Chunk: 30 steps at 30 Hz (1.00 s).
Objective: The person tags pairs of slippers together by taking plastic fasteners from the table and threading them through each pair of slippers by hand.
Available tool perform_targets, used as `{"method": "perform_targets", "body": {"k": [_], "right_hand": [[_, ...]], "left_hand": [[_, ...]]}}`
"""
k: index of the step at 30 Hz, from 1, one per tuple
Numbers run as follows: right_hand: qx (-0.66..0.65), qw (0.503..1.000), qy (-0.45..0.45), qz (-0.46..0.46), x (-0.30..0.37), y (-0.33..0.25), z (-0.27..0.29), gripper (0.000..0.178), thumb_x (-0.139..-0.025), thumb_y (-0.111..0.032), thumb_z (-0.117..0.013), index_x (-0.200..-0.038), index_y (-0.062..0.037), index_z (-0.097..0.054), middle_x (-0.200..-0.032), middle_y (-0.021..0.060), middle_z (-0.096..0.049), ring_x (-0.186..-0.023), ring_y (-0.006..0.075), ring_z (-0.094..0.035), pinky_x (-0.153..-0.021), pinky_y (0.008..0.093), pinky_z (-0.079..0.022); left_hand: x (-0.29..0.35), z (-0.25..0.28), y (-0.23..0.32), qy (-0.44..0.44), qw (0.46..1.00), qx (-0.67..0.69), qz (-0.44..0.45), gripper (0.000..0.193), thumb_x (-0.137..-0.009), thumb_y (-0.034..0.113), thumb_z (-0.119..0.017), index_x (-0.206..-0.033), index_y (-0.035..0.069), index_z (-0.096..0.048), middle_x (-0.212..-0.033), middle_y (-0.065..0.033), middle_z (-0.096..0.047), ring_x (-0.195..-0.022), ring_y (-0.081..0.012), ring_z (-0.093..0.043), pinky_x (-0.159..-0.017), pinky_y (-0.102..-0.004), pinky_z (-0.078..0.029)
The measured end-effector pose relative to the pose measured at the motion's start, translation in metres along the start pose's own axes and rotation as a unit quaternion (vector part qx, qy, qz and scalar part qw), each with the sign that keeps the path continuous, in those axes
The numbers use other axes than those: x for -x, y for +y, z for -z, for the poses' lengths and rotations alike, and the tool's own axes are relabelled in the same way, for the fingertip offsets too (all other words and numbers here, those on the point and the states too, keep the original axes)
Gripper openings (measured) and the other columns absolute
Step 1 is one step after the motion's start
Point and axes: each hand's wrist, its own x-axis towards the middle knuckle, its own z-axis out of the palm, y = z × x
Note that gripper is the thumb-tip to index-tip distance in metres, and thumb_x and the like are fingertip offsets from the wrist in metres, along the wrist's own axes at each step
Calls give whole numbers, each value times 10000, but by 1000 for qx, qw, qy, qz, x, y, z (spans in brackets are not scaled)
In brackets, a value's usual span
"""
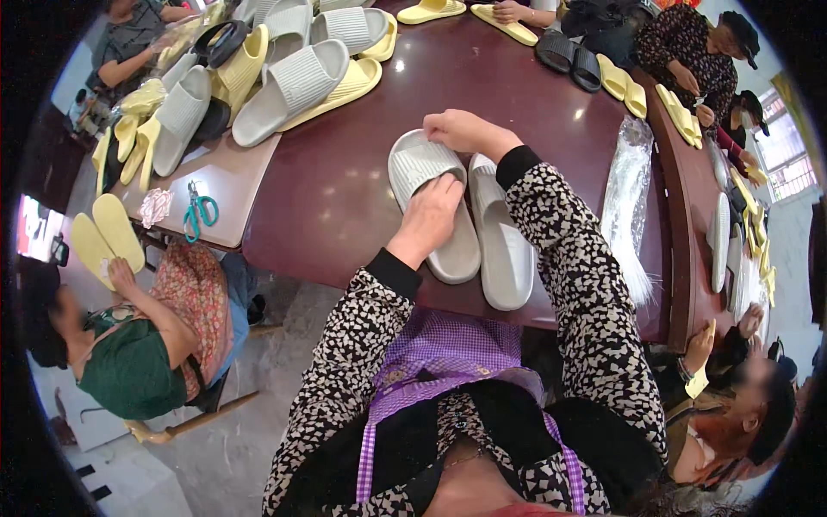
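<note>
Head view: left hand (433, 214) reaches its fingers into the strap opening of a grey slipper (419, 175) on the table (336, 194); right hand (468, 135) curls at the toe edge. Finger closure cannot be told for either. Uneven toe pressure could swivel the slipper into the second slipper (506, 254) just beside it.

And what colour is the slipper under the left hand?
The slipper is light grey; the head view shows it best.

Teal scissors (197, 204) lie near 1 bundle (156, 208) (red-and-white).
</note>
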Motion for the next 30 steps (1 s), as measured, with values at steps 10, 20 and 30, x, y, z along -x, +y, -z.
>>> {"method": "perform_targets", "body": {"k": [10,20,30], "right_hand": [[71,981,142,-108,38,27,0,76,-858,-102,-541,-894,-44,-574,-810,165,-623,-785,336,-597,-701,409,-477],[-167,922,316,-149,115,-32,-4,61,-865,-34,-555,-923,-20,-559,-758,65,-570,-721,113,-547,-684,251,-466],[-262,867,408,-117,156,-26,-25,23,-884,-22,-546,-894,-15,-566,-776,15,-583,-741,85,-543,-686,232,-461]], "left_hand": [[-4,1,-13,35,999,36,-10,197,-782,20,-516,-975,19,-555,-994,-119,-569,-857,-299,-600,-735,-384,-497],[10,10,18,-12,995,102,3,188,-847,24,-546,-1029,1,-588,-968,-133,-627,-799,-280,-643,-711,-359,-521],[-62,-37,36,-45,952,251,167,163,-858,60,-546,-990,-19,-599,-779,-127,-643,-635,-193,-621,-608,-287,-505]]}}
